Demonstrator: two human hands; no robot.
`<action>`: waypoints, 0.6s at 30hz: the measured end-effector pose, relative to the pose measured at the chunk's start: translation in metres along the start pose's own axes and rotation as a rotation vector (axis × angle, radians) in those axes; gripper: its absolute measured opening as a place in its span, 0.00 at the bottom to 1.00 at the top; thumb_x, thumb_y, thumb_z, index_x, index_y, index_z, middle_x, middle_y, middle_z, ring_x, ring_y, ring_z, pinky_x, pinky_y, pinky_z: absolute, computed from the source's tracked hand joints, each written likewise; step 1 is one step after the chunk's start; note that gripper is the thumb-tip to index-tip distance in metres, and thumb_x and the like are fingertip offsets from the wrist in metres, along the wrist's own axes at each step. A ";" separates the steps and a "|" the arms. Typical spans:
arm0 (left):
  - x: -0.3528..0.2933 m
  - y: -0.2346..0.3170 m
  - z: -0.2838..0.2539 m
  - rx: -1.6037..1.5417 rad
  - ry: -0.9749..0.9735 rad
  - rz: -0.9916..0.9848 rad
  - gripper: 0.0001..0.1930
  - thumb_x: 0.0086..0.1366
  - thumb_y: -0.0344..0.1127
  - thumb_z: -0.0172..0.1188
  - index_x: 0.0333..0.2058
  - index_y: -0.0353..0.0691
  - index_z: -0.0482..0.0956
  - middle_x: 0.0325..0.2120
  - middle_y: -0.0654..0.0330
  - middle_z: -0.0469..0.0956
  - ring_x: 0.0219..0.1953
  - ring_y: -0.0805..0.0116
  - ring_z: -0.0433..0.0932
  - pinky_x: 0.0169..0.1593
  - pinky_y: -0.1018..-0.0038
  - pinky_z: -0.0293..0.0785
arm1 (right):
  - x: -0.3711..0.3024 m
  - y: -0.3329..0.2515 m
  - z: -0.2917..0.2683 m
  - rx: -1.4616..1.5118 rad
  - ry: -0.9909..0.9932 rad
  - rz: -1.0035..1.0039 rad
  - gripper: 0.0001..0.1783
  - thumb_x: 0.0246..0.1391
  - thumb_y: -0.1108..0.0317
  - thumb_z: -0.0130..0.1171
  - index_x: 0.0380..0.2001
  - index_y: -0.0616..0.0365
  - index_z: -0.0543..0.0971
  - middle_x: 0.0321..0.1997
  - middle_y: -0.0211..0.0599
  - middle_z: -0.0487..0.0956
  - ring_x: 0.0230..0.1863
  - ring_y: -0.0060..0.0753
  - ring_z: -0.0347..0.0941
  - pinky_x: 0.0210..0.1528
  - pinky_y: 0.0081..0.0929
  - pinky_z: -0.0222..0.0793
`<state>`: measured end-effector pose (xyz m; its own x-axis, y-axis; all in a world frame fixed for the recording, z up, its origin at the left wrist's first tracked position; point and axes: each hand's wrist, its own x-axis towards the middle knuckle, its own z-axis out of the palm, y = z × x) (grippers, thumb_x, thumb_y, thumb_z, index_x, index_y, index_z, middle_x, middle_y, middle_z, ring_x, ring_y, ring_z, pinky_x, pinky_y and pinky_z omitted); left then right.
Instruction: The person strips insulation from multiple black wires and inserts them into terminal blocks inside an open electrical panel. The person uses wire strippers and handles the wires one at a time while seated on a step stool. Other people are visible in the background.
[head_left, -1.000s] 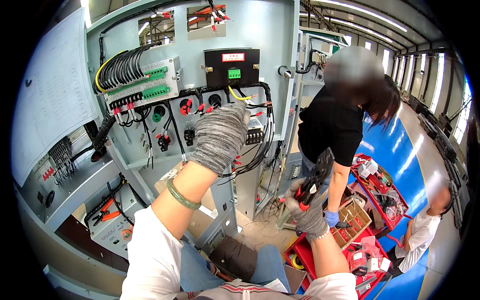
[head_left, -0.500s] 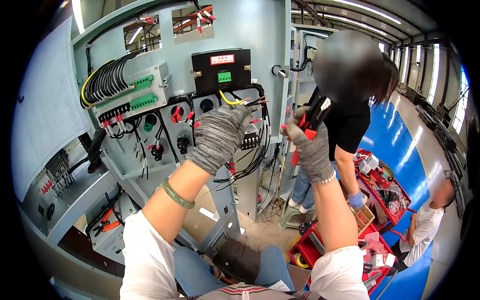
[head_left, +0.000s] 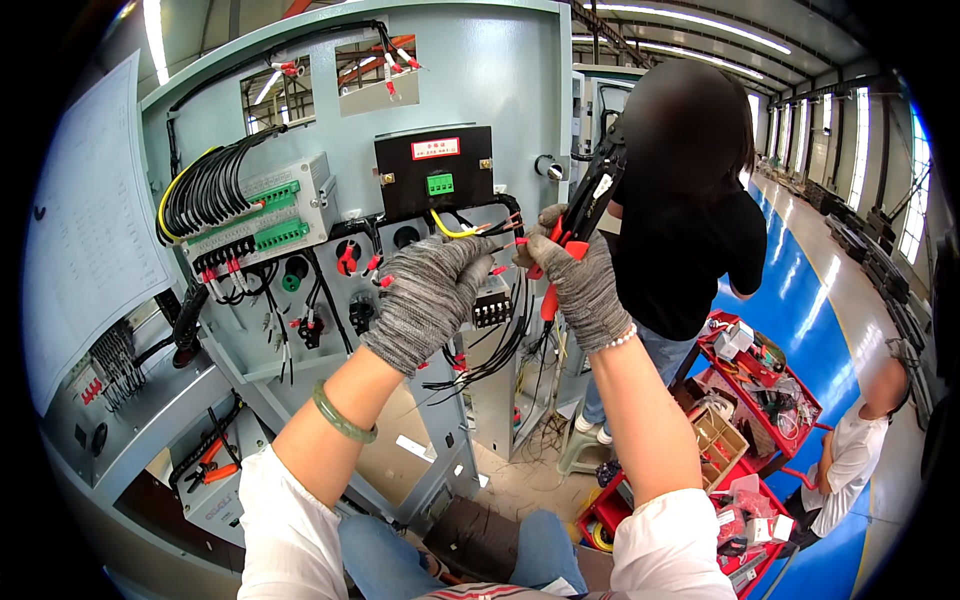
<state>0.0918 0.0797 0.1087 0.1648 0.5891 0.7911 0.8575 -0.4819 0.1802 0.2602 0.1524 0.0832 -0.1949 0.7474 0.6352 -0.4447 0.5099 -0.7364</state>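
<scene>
My left hand point(head_left: 425, 300), in a grey knit glove, is closed on a bundle of wires point(head_left: 478, 232) below a black box with a green terminal block point(head_left: 440, 184). Bare copper ends stick out to the right of its fingers, and one wire is yellow. My right hand point(head_left: 585, 290), gloved alike, holds crimping pliers point(head_left: 592, 200) with red handles and a black head pointing up. Its fingertips are close to the copper ends, by a small red piece point(head_left: 521, 241) that looks like a wire terminal. Black wires point(head_left: 515, 335) hang below both hands.
A light-green cabinet panel point(head_left: 520, 80) carries a grey terminal module point(head_left: 262, 215) with black wires. Orange-handled pliers point(head_left: 215, 462) lie at lower left. A co-worker in black point(head_left: 680, 240) stands close on the right, beside red tool trays point(head_left: 770, 425). Another person point(head_left: 850, 450) sits farther right.
My right hand has moved left with the crimping pliers, its fingertips now at the wire ends. My left hand stays on the wires. The nearby co-worker has shifted and turned.
</scene>
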 end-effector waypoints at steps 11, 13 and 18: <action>0.000 0.001 -0.001 0.024 -0.038 -0.026 0.11 0.60 0.37 0.59 0.40 0.41 0.81 0.30 0.50 0.79 0.32 0.56 0.79 0.40 0.67 0.74 | 0.004 -0.002 -0.001 -0.142 0.006 -0.064 0.14 0.48 0.75 0.61 0.38 0.61 0.71 0.30 0.30 0.76 0.30 0.21 0.73 0.36 0.21 0.71; 0.000 0.000 -0.001 0.001 -0.047 -0.033 0.11 0.60 0.37 0.60 0.40 0.41 0.81 0.30 0.50 0.79 0.33 0.56 0.79 0.40 0.67 0.74 | 0.004 -0.001 0.000 -0.107 -0.026 -0.034 0.14 0.48 0.75 0.60 0.38 0.61 0.71 0.30 0.29 0.75 0.30 0.20 0.72 0.36 0.21 0.71; 0.001 -0.001 -0.002 -0.060 -0.032 -0.006 0.11 0.59 0.36 0.60 0.39 0.39 0.81 0.29 0.50 0.79 0.32 0.56 0.79 0.40 0.67 0.74 | 0.009 0.001 0.001 -0.304 -0.106 -0.214 0.13 0.51 0.76 0.57 0.41 0.59 0.70 0.33 0.28 0.74 0.33 0.19 0.71 0.39 0.21 0.70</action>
<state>0.0903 0.0795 0.1108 0.1762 0.6119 0.7711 0.8277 -0.5161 0.2204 0.2569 0.1591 0.0888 -0.2224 0.5702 0.7909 -0.2084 0.7646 -0.6099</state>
